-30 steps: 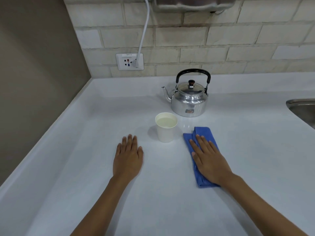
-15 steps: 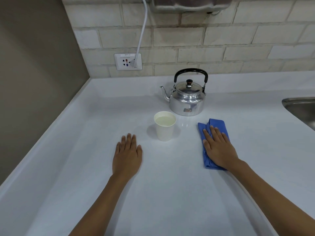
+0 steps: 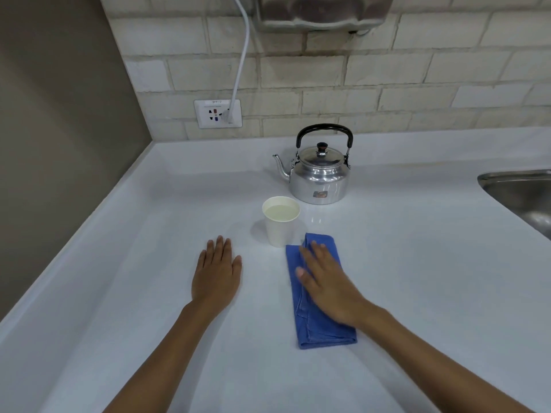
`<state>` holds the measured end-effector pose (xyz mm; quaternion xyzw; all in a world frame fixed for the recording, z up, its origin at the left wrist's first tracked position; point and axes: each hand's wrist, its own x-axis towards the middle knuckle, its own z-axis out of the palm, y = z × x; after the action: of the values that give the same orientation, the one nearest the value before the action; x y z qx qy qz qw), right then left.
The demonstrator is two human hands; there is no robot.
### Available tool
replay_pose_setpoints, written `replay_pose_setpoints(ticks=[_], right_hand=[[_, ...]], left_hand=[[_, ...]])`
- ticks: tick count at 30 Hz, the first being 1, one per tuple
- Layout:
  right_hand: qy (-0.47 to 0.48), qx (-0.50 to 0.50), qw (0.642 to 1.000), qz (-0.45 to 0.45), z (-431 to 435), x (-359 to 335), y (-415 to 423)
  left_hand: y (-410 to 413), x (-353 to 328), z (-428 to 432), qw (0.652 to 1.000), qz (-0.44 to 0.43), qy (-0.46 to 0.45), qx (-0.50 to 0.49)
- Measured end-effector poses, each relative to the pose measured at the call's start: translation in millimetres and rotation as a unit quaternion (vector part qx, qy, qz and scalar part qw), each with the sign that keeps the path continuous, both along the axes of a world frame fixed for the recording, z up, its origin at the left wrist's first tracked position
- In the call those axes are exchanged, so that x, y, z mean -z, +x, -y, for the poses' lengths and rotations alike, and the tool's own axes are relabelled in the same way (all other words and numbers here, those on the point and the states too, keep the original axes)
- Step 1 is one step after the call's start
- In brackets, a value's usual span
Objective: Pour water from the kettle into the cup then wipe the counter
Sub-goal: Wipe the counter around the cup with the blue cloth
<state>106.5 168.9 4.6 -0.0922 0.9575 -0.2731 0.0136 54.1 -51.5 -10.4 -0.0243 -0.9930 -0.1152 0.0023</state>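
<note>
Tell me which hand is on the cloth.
The right hand, pressed flat on the blue cloth; the left hand lies on bare counter.

Right hand (image 3: 328,281) flat on blue cloth (image 3: 320,326) beside filled cup (image 3: 280,223); left hand (image 3: 216,272) flat on counter (image 3: 149,263).

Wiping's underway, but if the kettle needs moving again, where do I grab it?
Take the kettle by its black arched handle, coming from above. The handle stands upright over the lid with clear space beneath for fingers, and the spout points left toward the cup.
</note>
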Motion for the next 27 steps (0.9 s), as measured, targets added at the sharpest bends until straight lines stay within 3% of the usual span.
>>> replay_pose_setpoints(ticks=[3, 8, 11, 16, 27], right_hand=[[-0.041, 0.089, 0.995, -0.035, -38, -13, -35], [0.061, 0.15, 0.986, 0.031, -74, -3, -78], [0.125, 0.16, 0.979, -0.007, -72, 11, -80], [0.151, 0.159, 0.976, -0.007, -73, 16, -82], [0.16, 0.15, 0.975, -0.03, -78, 22, -83]], left_hand=[[16, -14, -8, 0.998, -0.008, 0.063, -0.004], [50, -35, -71, 0.985, -0.049, 0.131, 0.106], [48, -34, -118, 0.983, -0.013, 0.094, 0.154], [48, -17, -152, 0.988, 0.031, 0.035, 0.15], [60, -1, -84, 0.981, 0.006, 0.019, 0.193]])
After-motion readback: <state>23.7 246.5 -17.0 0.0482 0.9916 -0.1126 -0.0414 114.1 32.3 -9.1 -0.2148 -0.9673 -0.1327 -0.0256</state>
